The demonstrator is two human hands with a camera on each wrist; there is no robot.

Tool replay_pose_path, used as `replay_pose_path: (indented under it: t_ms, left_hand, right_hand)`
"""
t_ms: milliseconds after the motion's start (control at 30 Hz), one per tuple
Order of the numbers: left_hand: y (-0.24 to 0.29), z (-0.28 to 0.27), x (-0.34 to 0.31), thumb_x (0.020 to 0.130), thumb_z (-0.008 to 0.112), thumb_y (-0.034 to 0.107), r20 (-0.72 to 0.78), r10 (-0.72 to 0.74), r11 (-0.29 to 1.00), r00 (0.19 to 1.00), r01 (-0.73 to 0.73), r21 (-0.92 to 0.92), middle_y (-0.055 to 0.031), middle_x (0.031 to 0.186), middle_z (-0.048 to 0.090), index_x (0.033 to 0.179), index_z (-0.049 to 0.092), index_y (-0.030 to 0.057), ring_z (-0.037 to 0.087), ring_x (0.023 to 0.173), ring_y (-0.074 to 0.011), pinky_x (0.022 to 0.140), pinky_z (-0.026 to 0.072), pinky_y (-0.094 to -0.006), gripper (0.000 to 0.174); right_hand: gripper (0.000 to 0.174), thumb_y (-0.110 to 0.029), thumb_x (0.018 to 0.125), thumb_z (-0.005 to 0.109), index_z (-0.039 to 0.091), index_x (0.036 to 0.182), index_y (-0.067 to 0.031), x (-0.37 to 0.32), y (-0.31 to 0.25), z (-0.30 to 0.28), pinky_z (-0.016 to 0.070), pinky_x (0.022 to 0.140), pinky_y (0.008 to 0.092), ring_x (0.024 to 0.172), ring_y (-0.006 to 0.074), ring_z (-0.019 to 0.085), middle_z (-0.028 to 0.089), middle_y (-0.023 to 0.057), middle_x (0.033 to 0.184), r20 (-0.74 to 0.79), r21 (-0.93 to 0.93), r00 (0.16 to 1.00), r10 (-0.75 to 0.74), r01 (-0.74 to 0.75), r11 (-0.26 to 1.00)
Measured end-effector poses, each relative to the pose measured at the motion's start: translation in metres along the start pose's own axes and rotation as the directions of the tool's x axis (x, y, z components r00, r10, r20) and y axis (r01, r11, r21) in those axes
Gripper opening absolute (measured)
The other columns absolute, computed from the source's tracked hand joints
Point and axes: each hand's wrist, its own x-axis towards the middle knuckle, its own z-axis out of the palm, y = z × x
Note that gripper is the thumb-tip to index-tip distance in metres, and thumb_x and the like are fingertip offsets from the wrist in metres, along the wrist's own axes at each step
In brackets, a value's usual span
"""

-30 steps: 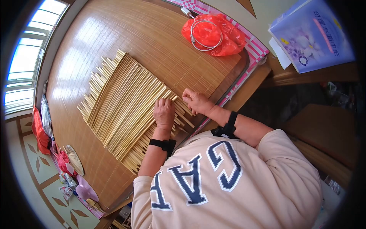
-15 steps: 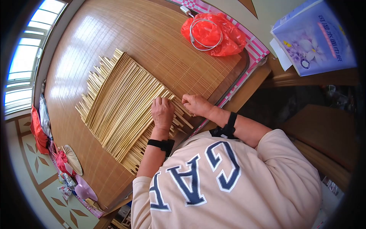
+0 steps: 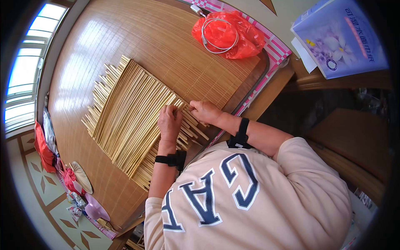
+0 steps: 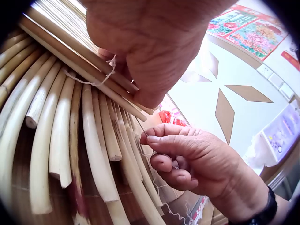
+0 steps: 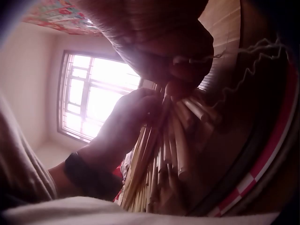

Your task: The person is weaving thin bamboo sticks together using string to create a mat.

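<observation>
A fan-shaped mat of pale sticks [image 3: 137,112] lies on the large brown surface. At its near right edge, my left hand [image 3: 170,123] grips sticks between thumb and curled fingers. Just right of it is my right hand [image 3: 206,112], its fingers curled. In the left wrist view my right hand [image 4: 201,164] pinches a thin needle-like piece below the stick ends, close to my left hand [image 4: 145,42]. White thread [image 4: 96,84] loops around a stick there. The right wrist view is dark, with thread [image 5: 248,70] trailing beside my right hand [image 5: 159,42].
A red plastic bag [image 3: 246,37] with a coiled white cable [image 3: 207,41] lies at the far right edge. Beyond the edge stands a purple tissue pack [image 3: 339,41]. A straw fan [image 3: 82,177] and a pink hat [image 3: 96,208] lie at the left.
The head view has shifted slightly, and both hands appear a little further left in it. They stay at the same edge of the sticks, with similar finger positions.
</observation>
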Motion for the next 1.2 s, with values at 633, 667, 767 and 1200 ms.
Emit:
replay_pose_path:
  t_ms: [633,667,767,1200]
  left_hand:
    - [-0.006,-0.004,0.005,0.068,0.067,0.014,0.069,-0.108,0.992,0.992,0.112,-0.058,-0.0105,0.077,0.055,0.078,0.061,0.0034,0.056,0.074,-0.0297,0.065,0.0455,-0.0384,0.015]
    - [-0.006,-0.004,0.005,0.068,0.067,0.014,0.069,-0.108,0.992,0.992,0.112,-0.058,-0.0105,0.077,0.055,0.078,0.061,0.0034,0.056,0.074,-0.0297,0.065,0.0455,-0.0384,0.015]
    - [-0.005,-0.005,0.005,0.068,0.067,0.014,0.080,-0.125,0.989,0.989,0.130,-0.070,-0.0112,0.077,0.055,0.078,0.061,0.0026,0.056,0.074,-0.0298,0.065,0.0452,-0.0383,0.016]
    - [-0.002,-0.008,0.006,0.068,0.068,0.013,0.066,-0.118,0.986,0.991,0.124,-0.109,-0.0108,0.075,0.055,0.077,0.061,0.0018,0.055,0.072,-0.0295,0.064,0.0446,-0.0365,0.016]
  right_hand:
    - [0.012,-0.014,0.085,0.050,0.055,0.088,-0.0038,-0.008,-0.015,-0.009,0.0454,0.046,0.0295,0.045,0.0150,0.057,0.058,0.0081,0.056,0.125,0.188,0.983,0.132,-0.154,0.970]
    - [0.012,-0.014,0.085,0.050,0.055,0.089,-0.0037,-0.008,-0.017,-0.010,0.0444,0.043,0.0285,0.044,0.0142,0.056,0.059,0.0079,0.056,0.141,0.208,0.977,0.158,-0.185,0.960]
    - [0.012,-0.014,0.086,0.050,0.055,0.090,-0.0037,-0.008,-0.017,-0.009,0.0430,0.039,0.0272,0.042,0.0129,0.054,0.059,0.0078,0.057,0.156,0.220,0.971,0.184,-0.216,0.951]
    - [0.011,-0.013,0.085,0.047,0.054,0.089,-0.0051,-0.009,-0.020,-0.008,0.0439,0.038,0.0290,0.042,0.0155,0.054,0.057,0.0083,0.056,0.165,0.245,0.960,0.225,-0.261,0.934]
